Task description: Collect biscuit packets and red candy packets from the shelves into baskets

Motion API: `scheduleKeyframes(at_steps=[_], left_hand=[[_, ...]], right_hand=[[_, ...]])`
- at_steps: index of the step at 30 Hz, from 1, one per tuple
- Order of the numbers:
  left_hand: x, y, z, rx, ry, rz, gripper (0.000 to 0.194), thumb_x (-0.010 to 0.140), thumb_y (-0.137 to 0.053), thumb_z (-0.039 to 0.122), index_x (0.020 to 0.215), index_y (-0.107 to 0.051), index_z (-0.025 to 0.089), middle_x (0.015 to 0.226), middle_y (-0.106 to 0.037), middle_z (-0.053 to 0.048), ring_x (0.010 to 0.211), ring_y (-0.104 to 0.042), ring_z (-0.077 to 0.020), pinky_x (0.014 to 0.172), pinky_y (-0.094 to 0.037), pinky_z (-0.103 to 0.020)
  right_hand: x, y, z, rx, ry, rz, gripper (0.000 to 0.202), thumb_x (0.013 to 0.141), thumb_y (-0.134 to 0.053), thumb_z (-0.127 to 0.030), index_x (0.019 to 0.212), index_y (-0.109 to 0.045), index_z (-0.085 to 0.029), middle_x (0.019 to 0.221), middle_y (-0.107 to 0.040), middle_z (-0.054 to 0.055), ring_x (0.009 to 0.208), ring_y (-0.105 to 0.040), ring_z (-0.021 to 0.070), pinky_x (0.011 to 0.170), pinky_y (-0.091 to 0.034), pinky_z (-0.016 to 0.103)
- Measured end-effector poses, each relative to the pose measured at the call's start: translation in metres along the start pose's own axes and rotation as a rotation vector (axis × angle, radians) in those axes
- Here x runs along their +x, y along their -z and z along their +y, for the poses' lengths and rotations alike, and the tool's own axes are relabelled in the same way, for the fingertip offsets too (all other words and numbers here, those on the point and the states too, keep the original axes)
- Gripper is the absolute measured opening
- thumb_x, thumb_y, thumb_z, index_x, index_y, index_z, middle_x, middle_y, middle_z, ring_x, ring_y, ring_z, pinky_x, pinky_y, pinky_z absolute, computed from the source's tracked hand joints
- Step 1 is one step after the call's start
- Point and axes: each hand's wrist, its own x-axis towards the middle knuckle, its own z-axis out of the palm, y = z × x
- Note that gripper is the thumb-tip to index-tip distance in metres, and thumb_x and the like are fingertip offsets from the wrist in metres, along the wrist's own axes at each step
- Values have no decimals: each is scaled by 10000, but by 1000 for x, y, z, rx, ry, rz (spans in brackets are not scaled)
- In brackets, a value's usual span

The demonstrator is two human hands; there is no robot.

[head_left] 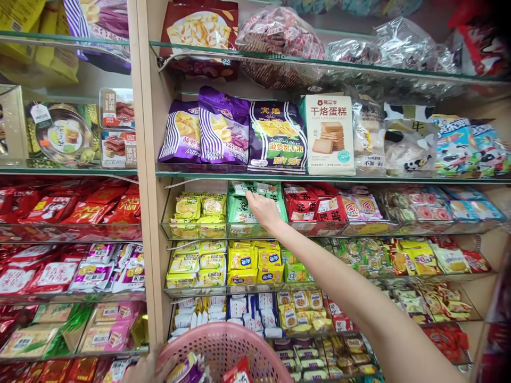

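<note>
My right hand (263, 210) reaches into a shelf compartment of green snack packets (238, 208). Its fingers are closed at the top of one green packet; the fingertips are partly hidden. At the bottom edge, my left hand (146, 368) grips the left rim of a pink plastic basket (229, 335), somewhat blurred. Inside the basket lie a purple and yellow packet (186, 369) and a red packet (238, 371). Yellow packets (199, 207) fill the compartment left of my right hand, and red packets (313, 205) fill the one to its right.
Glass shelves with clear front lips hold rows of wrapped snacks. Above stand purple chip bags (223, 125) and a cake box (330, 135). A wooden upright (149, 213) divides off the left shelves, which hold red packets (90, 205). More small packets (243, 260) lie below.
</note>
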Motion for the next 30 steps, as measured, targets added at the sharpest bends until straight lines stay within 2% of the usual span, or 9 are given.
scheduleKeyframes(at_steps=[6,10,15,19,24,30], left_hand=[[1,-3,-2,-20,-12,6,651,794,-235,498,1258,-426,82,1085,-633,-180,1024,-577,-330,819,-429,-416],[3,-6,-4,-27,-20,14,669,793,-233,513,1258,-420,69,1105,-622,-190,1037,-566,-337,832,-418,-430],[5,-8,-6,-11,-27,20,672,800,-220,525,1258,-408,70,1115,-613,-203,1055,-554,-346,825,-416,-444],[1,-7,-5,32,-20,20,624,808,-227,488,1240,-429,85,1095,-621,-205,1060,-550,-348,815,-415,-444],[-5,-1,0,36,4,-8,618,815,-233,472,1254,-414,76,1132,-600,-203,1043,-557,-344,824,-408,-432],[-6,2,2,9,-13,-9,596,820,-235,519,1192,-446,103,1040,-642,-194,993,-582,-350,777,-425,-423]], right_hand=[[-9,-1,0,212,-172,51,232,924,-233,-189,1069,-415,-181,800,-645,70,638,-617,186,519,-331,239],[-10,-4,1,583,-254,146,240,935,-228,-283,1046,-417,-185,687,-630,30,632,-627,178,551,-379,237],[-8,-9,-6,1107,-324,321,192,906,-288,-338,981,-413,-214,694,-602,0,706,-655,164,588,-475,254],[-7,-10,-13,1376,-367,416,128,876,-362,-341,937,-389,-231,702,-593,-15,744,-655,153,653,-524,284],[-13,-11,-18,1490,-359,471,121,862,-406,-337,921,-379,-235,790,-603,3,831,-643,146,746,-530,312],[-31,0,-17,1545,-377,500,122,865,-414,-324,942,-378,-236,842,-606,11,854,-638,140,771,-535,323]])
